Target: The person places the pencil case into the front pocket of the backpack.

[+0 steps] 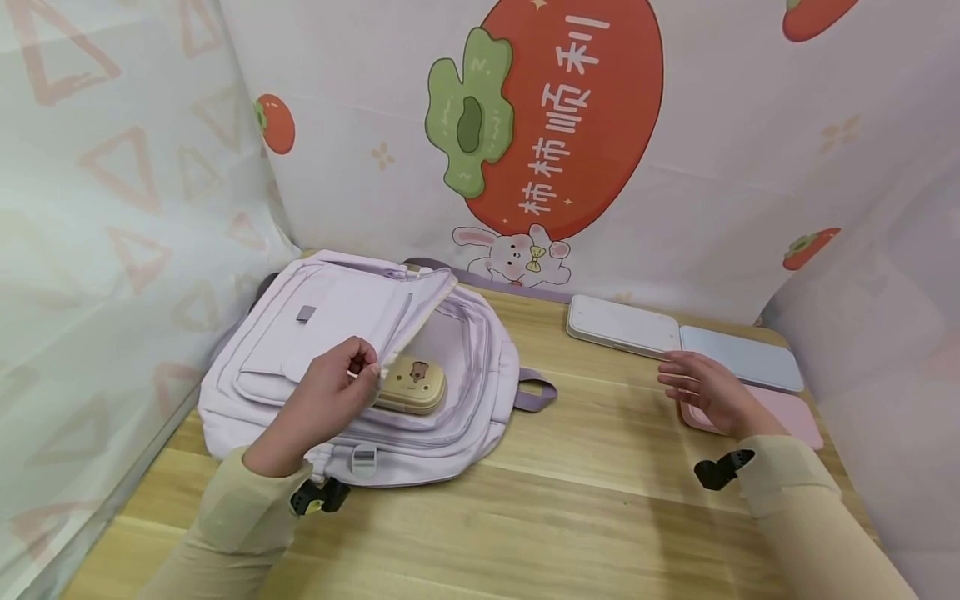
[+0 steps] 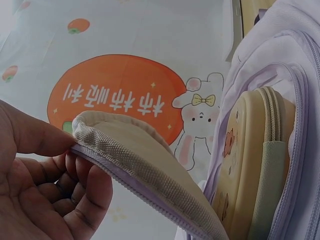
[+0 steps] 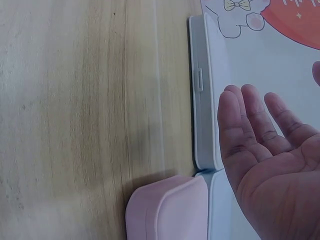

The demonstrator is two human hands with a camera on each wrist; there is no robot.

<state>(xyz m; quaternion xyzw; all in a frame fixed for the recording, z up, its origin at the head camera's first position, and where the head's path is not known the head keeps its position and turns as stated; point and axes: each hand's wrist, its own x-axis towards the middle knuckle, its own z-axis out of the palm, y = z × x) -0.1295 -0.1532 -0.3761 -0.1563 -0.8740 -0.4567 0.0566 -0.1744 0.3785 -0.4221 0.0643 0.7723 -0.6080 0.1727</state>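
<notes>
A pale lilac backpack [image 1: 480, 417] lies on the table at the left, its front compartment unzipped. My left hand [image 1: 330, 396] pinches the zippered edge of the backpack's front flap [image 2: 145, 175] between thumb and fingers, holding it raised. Inside the compartment sits a yellow pencil case [image 1: 412, 385] with a bear print; the left wrist view shows its zipper and rounded side. At the right, my right hand [image 1: 708, 390] hovers with relaxed fingers over the pink case [image 1: 787, 412], close to the white case [image 1: 622, 323] and the light blue case [image 1: 742, 357]. Nothing is in that hand.
The wooden table [image 1: 540, 517] extends between the backpack and the cases. A purple strap loop [image 1: 536, 392] sticks out from the backpack's right side. Printed cloth walls [image 1: 360, 108] stand behind and on both sides of the table.
</notes>
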